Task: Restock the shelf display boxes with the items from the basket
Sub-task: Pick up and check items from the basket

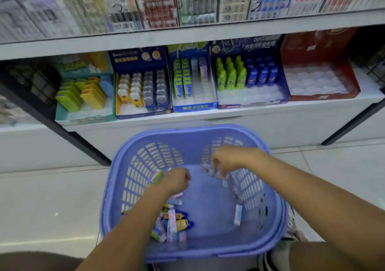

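Hands in basket (116, 187) — boxes (193, 87) lie ahead, above both.
Left hand (177, 180) grips a pack (157, 176); right hand (224, 162) pinches clear packets (210, 172) — pile (173, 220) nearer left.

Basket (116, 179) floor bare at centre, packets (173, 220) heaped lower left, red display box (320, 44) unfilled, upper shelf edge (187, 39) overhanging boxes

Both bare forearms reach forward and down, converging slightly. The left hand (177, 180) is curled into a loose fist, knuckles up. The right hand (226, 160), ahead of it and slightly higher, hangs bent at the wrist with fingertips (218, 172) pinched together, pointing downward.
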A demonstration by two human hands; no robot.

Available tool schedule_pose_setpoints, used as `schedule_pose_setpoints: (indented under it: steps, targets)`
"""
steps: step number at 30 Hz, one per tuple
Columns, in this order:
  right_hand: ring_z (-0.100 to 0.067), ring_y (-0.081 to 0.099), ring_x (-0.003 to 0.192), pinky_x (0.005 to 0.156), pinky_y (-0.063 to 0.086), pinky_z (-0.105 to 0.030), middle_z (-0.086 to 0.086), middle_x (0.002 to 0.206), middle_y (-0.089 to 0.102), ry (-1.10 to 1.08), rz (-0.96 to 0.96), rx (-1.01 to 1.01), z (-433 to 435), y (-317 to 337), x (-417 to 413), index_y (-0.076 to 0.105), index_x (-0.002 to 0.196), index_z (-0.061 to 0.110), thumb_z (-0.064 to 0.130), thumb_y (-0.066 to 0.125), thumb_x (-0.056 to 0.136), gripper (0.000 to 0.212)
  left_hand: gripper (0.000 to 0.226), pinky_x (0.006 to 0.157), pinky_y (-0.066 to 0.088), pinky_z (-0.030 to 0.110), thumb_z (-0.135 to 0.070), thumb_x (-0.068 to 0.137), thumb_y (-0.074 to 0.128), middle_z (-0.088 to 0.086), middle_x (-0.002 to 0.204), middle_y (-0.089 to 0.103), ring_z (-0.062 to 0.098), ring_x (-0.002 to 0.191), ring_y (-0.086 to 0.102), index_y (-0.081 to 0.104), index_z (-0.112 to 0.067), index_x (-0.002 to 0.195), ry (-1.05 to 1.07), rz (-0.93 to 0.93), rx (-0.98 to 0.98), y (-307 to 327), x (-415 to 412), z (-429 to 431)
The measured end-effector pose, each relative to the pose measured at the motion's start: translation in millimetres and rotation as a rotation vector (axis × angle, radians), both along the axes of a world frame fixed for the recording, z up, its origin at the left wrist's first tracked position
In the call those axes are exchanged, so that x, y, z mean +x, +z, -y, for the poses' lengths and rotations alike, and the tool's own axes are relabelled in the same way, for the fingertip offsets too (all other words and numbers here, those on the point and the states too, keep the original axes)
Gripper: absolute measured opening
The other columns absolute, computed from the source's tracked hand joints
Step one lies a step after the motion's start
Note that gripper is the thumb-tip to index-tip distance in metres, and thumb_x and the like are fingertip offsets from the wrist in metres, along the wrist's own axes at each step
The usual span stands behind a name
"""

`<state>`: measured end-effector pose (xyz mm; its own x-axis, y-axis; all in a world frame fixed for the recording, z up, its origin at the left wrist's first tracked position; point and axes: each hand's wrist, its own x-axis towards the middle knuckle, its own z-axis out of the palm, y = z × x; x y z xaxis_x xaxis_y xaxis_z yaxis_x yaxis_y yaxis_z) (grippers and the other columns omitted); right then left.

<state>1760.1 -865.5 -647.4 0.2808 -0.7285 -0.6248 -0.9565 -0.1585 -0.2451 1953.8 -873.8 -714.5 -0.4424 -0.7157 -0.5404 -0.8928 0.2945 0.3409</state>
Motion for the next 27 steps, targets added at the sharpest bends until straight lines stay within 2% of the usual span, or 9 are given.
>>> schedule_pose_setpoints:
  steps: [4,6,9,11,13,16,20,24,27]
  targets:
    - [-0.027,0.054,0.117,0.095,0.045,-0.032,-0.008,0.133,0.054,0.053,-0.131,0.357,-22,-71,8,0.051,0.133,0.015,0.012,0.072,0.080,0.057,0.037,0.088,0.040,0.028,-0.023,0.088,0.065,0.013,0.122,0.059,0.025,0.116,0.054,0.058,-0.004,0.119,0.022,0.115,0.132,-44,41,-14]
    - [-0.029,0.055,0.118,0.096,0.047,-0.035,-0.010,0.135,0.054,0.082,-0.179,0.463,-26,-88,3,0.047,0.137,0.015,0.008,0.068,0.083,0.058,0.036,0.081,0.044,0.025,-0.020,0.088,0.066,0.011,0.119,0.057,0.022,0.112,0.055,0.057,-0.002,0.117,0.035,0.099,0.156,-56,48,-16]
    - [-0.031,0.055,0.117,0.091,0.046,-0.035,-0.013,0.132,0.055,0.279,-0.294,0.527,-34,-104,-1,0.049,0.135,0.009,0.006,0.065,0.086,0.052,0.023,0.094,0.038,0.028,-0.010,0.090,0.058,0.014,0.121,0.052,0.027,0.122,0.050,0.058,-0.012,0.113,-0.015,0.092,0.124,-69,44,-10]
    - [-0.031,0.055,0.117,0.091,0.045,-0.033,-0.012,0.130,0.056,0.423,-0.376,0.502,-40,-114,0,0.054,0.129,0.004,0.009,0.066,0.085,0.046,0.040,0.100,0.032,0.028,-0.011,0.090,0.056,0.015,0.135,0.048,0.028,0.128,0.045,0.050,-0.007,0.129,-0.041,0.089,0.085,-79,38,-5]
    - [-0.029,0.055,0.116,0.097,0.046,-0.035,-0.011,0.128,0.058,0.440,-0.393,0.466,-43,-127,2,0.058,0.125,0.003,0.007,0.068,0.082,0.044,0.045,0.102,0.033,0.028,-0.012,0.091,0.054,0.014,0.139,0.047,0.026,0.128,0.046,0.044,-0.005,0.135,-0.081,0.126,0.033,-91,35,-3]
    - [-0.026,0.057,0.109,0.100,0.043,-0.036,-0.012,0.127,0.059,0.486,-0.392,0.508,-49,-140,5,0.061,0.122,0.003,0.006,0.071,0.081,0.042,0.040,0.099,0.038,0.034,-0.010,0.088,0.057,0.017,0.132,0.051,0.031,0.120,0.050,0.050,-0.005,0.127,-0.155,0.178,-0.010,-108,31,-2]
    - [-0.032,0.059,0.108,0.096,0.047,-0.039,-0.015,0.118,0.063,0.431,-0.401,0.510,-55,-152,9,0.065,0.113,-0.001,0.009,0.076,0.076,0.040,0.033,0.092,0.044,0.038,-0.006,0.086,0.057,0.014,0.121,0.055,0.031,0.116,0.051,0.049,-0.006,0.118,-0.199,0.257,-0.119,-115,25,-2]
    - [-0.022,0.054,0.084,0.077,0.045,-0.032,-0.011,0.083,0.058,0.296,-0.326,0.566,-42,-145,12,0.067,0.091,-0.004,0.010,0.068,0.082,0.016,0.029,0.092,0.044,0.038,-0.005,0.092,0.046,0.013,0.122,0.057,0.030,0.119,0.049,0.049,-0.006,0.121,-0.197,0.294,-0.186,-123,18,-6]
    - [-0.020,0.054,0.079,0.062,0.043,-0.024,-0.013,0.092,0.061,0.162,-0.220,0.516,-23,-132,14,0.066,0.107,-0.002,0.013,0.070,0.081,0.031,0.030,0.096,0.043,0.036,-0.010,0.092,0.048,0.012,0.122,0.059,0.028,0.118,0.050,0.057,-0.011,0.120,-0.175,0.234,-0.163,-123,18,-4]
